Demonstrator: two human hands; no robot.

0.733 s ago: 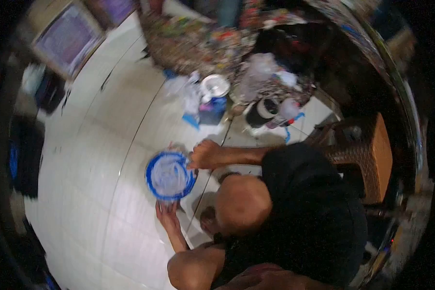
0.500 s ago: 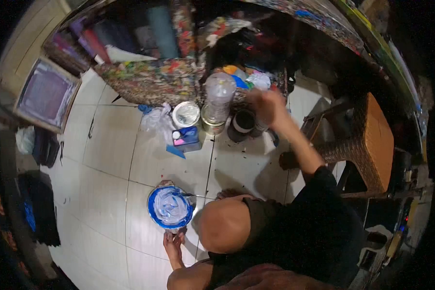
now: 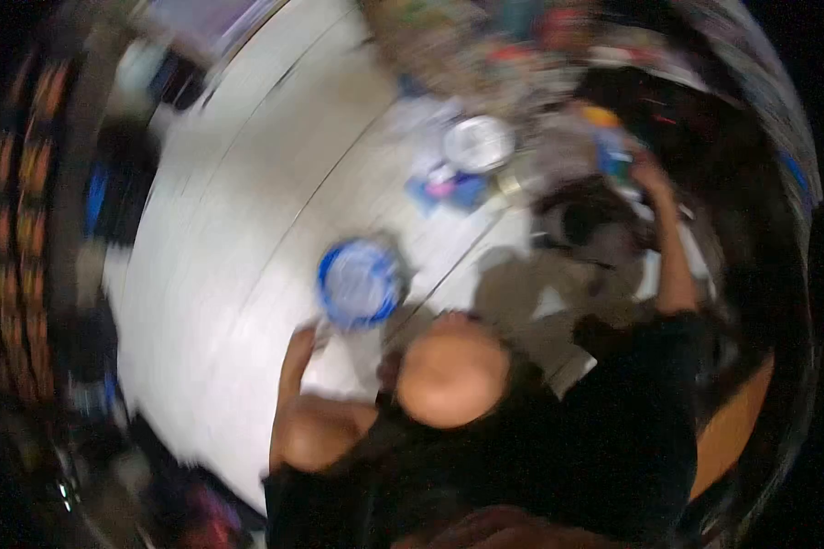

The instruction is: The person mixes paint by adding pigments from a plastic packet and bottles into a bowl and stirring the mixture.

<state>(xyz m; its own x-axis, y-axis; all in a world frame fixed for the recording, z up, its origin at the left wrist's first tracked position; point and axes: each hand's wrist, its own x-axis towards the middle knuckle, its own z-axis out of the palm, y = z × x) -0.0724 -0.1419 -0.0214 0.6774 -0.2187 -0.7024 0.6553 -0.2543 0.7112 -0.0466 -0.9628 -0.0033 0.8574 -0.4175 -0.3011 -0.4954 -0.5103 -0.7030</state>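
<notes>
The head view is strongly smeared by motion. A tub with a blue rim [image 3: 326, 274] and pale whitish-blue paste [image 3: 362, 282] inside stands on the floor before my knee. Just below its lower left side is my left hand [image 3: 304, 340]; blur hides its fingers and whether it touches the tub. My right hand [image 3: 648, 174] reaches out at upper right, beside a blurred cluster of blue and green items [image 3: 613, 157]. What its fingers do cannot be made out. A dark round container [image 3: 581, 224] sits below and left of that hand.
A round pale-topped container [image 3: 479, 144] and a blue container with a pink patch [image 3: 467, 190] stand beyond the tub. White tiled floor [image 3: 220, 274] spreads to the left. An orange-brown stool seat [image 3: 737, 421] is at my right. A purple framed panel [image 3: 201, 20] shows at upper left.
The view has swung round and blurred. My right hand, earlier raised over the containers, is now farther right, beside the coloured items. My left hand stays by the blue-rimmed tub.
</notes>
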